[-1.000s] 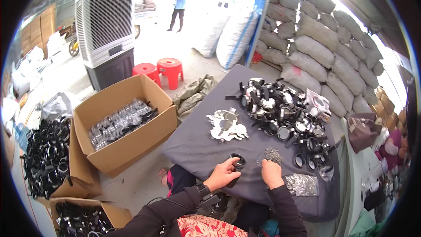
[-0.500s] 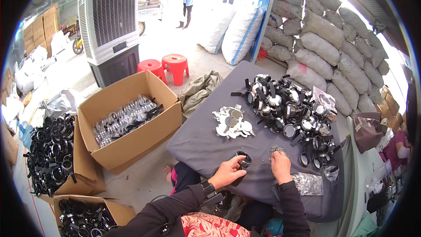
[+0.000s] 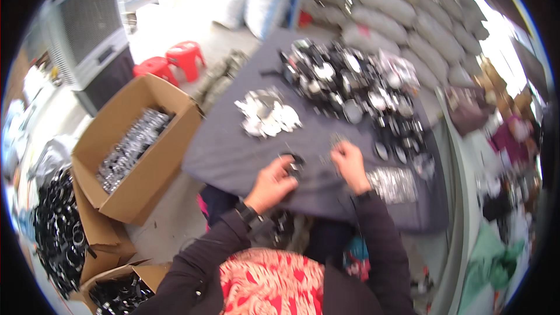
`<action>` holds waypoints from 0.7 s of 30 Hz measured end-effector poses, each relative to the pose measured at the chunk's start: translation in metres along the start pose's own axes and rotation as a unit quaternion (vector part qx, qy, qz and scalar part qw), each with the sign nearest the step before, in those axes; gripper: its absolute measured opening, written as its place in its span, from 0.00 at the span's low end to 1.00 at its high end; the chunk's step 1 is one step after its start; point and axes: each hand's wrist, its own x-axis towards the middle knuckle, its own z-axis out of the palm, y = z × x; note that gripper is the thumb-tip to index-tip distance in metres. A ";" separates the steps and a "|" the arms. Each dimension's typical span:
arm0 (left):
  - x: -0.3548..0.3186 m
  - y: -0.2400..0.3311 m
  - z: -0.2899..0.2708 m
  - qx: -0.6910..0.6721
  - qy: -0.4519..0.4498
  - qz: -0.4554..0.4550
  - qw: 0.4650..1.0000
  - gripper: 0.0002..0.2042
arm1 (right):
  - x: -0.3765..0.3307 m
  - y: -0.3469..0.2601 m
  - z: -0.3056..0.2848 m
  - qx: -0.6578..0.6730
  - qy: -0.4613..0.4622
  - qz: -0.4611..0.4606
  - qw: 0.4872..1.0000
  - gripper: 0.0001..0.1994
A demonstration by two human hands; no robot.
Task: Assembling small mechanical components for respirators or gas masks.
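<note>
My left hand (image 3: 270, 185) grips a black ring-shaped part (image 3: 296, 163) near the front of the grey-covered table (image 3: 224, 146). To its right, my right hand (image 3: 350, 166) has its fingertips pinched beside a small scatter of tiny grey pieces (image 3: 336, 139). Whatever sits between those fingertips is too small and blurred to make out. Beyond my left hand lies a loose pile of flat white and silvery discs (image 3: 268, 114). A big heap of black ring parts with round shiny faces and straps (image 3: 353, 81) covers the far right of the table.
A clear plastic bag (image 3: 394, 185) lies right of my right hand. On the left, an open cardboard box (image 3: 157, 184) holds clear-wrapped parts, beside heaped black rings (image 3: 58, 230). Red stools (image 3: 185, 60), an air cooler (image 3: 87, 29) and stacked sacks (image 3: 385, 11) stand farther off.
My view has swung and blurred, shifting the table and boxes up and leftward in the picture. The left hand still holds the black ring part; the right hand stays by the tiny pieces.
</note>
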 end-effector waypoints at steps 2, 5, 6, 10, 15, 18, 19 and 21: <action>0.001 -0.002 -0.005 0.007 0.007 -0.006 1.000 0.25 | 0.000 -0.018 -0.001 0.095 -0.029 0.137 0.986 0.02; 0.003 -0.007 0.001 0.003 0.010 -0.013 1.000 0.27 | -0.008 -0.012 -0.001 0.152 -0.027 0.165 0.974 0.02; 0.003 -0.009 0.003 0.002 0.006 -0.016 1.000 0.27 | -0.010 -0.011 -0.002 0.182 -0.041 0.166 0.968 0.02; -0.002 -0.016 0.003 0.013 -0.002 -0.021 1.000 0.28 | -0.021 0.002 0.001 0.142 -0.067 0.161 0.974 0.02; 0.000 -0.015 0.000 0.013 -0.006 -0.018 1.000 0.28 | -0.023 -0.005 0.007 -0.180 -0.173 0.046 0.967 0.05; 0.006 -0.019 0.001 -0.008 0.004 0.010 1.000 0.28 | 0.000 -0.015 0.013 -0.169 -0.123 0.021 0.978 0.07; 0.008 -0.015 -0.001 -0.006 0.010 0.015 1.000 0.28 | 0.015 -0.020 0.016 -0.167 -0.086 -0.015 0.982 0.07; 0.006 -0.004 -0.003 0.013 0.005 -0.006 1.000 0.28 | 0.036 -0.025 0.025 -0.171 -0.073 -0.045 0.982 0.07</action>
